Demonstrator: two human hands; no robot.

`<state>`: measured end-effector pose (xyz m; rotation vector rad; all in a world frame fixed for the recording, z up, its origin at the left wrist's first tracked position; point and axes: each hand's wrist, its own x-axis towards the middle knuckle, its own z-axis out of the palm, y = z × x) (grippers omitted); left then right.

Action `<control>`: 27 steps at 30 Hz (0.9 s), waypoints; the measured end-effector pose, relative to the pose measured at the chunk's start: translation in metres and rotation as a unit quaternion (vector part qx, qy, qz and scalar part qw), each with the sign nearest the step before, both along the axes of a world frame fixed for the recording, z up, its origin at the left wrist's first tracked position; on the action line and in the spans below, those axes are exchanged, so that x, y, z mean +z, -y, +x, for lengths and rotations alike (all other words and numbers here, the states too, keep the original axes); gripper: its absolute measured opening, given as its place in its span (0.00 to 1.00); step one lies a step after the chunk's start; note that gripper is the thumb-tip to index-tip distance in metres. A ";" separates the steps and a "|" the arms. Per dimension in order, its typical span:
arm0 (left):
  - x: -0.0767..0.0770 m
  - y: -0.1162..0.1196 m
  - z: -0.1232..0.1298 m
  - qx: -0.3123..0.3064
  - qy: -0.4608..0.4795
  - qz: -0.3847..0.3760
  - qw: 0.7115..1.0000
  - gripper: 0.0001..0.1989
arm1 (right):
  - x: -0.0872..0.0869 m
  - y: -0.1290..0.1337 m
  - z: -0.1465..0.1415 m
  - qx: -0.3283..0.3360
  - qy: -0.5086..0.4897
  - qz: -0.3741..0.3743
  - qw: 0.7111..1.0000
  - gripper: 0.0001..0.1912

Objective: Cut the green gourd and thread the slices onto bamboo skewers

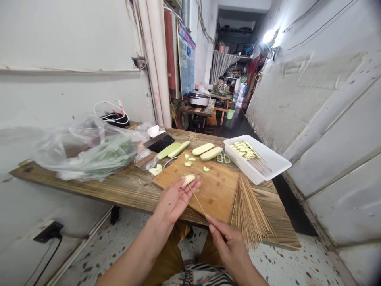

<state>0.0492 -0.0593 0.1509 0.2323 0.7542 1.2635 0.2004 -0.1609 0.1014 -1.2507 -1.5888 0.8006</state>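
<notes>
My left hand (175, 199) is palm up over the cutting board (218, 186), holding a pale green zucchini slice (188, 180) between thumb and fingers. A thin bamboo skewer (199, 201) runs up to the slice, its tip at or in the lower edge; I cannot tell how deep. Pinched around the skewer's lower end is my right hand (228, 241), near the board's front edge. Several cut zucchini pieces (188, 163) lie on the board, with one more slice (206, 169) to their right. Halved zucchini (211, 153) rest behind them.
A white plastic tub (275, 163) of skewered slices (244, 149) stands right, behind a fan of loose skewers (251, 210). Green-handled scissors (223, 158) lie beside it. A wide dark blade (162, 143) and a clear bag of greens (110, 153) are left. Farther back a person sits.
</notes>
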 end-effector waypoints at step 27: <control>0.004 0.003 0.001 0.011 -0.005 0.015 1.000 0.07 | -0.007 0.002 -0.002 -0.002 -0.008 0.015 1.000 0.15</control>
